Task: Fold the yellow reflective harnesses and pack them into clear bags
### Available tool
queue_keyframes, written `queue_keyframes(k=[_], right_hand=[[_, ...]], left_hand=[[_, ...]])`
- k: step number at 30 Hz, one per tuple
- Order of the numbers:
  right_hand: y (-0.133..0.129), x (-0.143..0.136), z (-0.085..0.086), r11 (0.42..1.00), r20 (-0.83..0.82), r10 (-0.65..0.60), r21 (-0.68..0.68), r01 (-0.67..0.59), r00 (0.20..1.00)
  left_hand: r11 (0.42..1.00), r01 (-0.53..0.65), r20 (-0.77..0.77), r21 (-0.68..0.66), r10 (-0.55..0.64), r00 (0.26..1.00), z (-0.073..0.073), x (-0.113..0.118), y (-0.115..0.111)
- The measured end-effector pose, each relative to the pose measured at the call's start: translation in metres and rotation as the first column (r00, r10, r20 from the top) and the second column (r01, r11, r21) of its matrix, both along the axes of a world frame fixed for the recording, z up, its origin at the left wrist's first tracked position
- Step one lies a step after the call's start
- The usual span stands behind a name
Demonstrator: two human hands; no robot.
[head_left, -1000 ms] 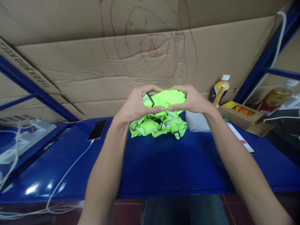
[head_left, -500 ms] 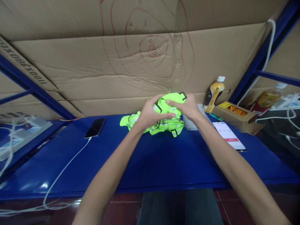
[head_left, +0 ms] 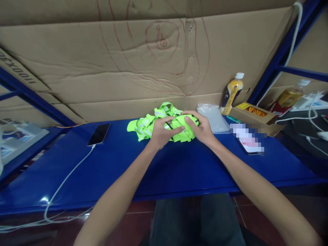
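Observation:
A bunched neon-yellow reflective vest (head_left: 145, 127), with silver strips and black trim, lies at the back of the blue table. Strap-like loops of it stand up behind my hands. My left hand (head_left: 162, 132) grips the folded part from the left, its thumb along the front. From the other side, my right hand (head_left: 201, 128) is closed on the same fold, thumb on top and fingers behind. Part of the fabric is hidden behind both hands. To the right of the vest lies a clear plastic bag (head_left: 214, 118).
On the blue table (head_left: 179, 171) a black phone (head_left: 99, 134) with a white cable lies left. At right are a drink bottle (head_left: 232, 94), an open cardboard box (head_left: 253, 114) and a partly blurred phone (head_left: 247, 141). A cardboard wall (head_left: 77, 61) closes off the back.
My hands have lowered the folded part of the vest towards the table. A loop of strap now shows above it, and more of the plastic bag is visible. The camera view has shifted slightly.

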State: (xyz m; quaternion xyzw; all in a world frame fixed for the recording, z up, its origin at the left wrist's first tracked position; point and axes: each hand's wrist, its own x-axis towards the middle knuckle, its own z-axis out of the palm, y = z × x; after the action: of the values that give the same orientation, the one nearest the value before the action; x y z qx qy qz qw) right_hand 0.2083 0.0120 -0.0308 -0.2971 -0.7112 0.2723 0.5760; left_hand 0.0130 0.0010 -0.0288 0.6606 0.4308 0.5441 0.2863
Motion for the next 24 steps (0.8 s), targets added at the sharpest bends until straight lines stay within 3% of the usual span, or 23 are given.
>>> queue_keyframes(k=[3,9,14,20,24], right_hand=[[-0.002,-0.001,-0.001,0.993,-0.020,0.090,-0.073,-0.091,0.996],[-0.004,-0.014,-0.014,0.992,-0.091,0.036,-0.118,-0.047,0.995],[-0.012,-0.024,-0.020,0.985,-0.117,0.035,-0.164,-0.054,0.992],[-0.020,-0.028,-0.018,0.981,-0.160,0.088,-0.160,-0.114,0.983],[-0.020,-0.026,-0.014,0.973,-0.123,0.189,-0.107,-0.202,0.974]], left_hand=[[0.999,0.040,0.074,0.001,-0.040,0.996,0.001,0.002,-0.001],[0.995,-0.074,0.182,0.063,0.062,0.981,-0.009,0.010,-0.001],[0.989,-0.145,0.234,-0.004,0.141,0.962,-0.020,0.018,-0.006],[0.990,-0.073,0.393,-0.118,0.114,0.912,-0.014,0.023,-0.012],[0.996,-0.078,0.363,-0.051,0.091,0.927,-0.012,0.019,-0.007]])
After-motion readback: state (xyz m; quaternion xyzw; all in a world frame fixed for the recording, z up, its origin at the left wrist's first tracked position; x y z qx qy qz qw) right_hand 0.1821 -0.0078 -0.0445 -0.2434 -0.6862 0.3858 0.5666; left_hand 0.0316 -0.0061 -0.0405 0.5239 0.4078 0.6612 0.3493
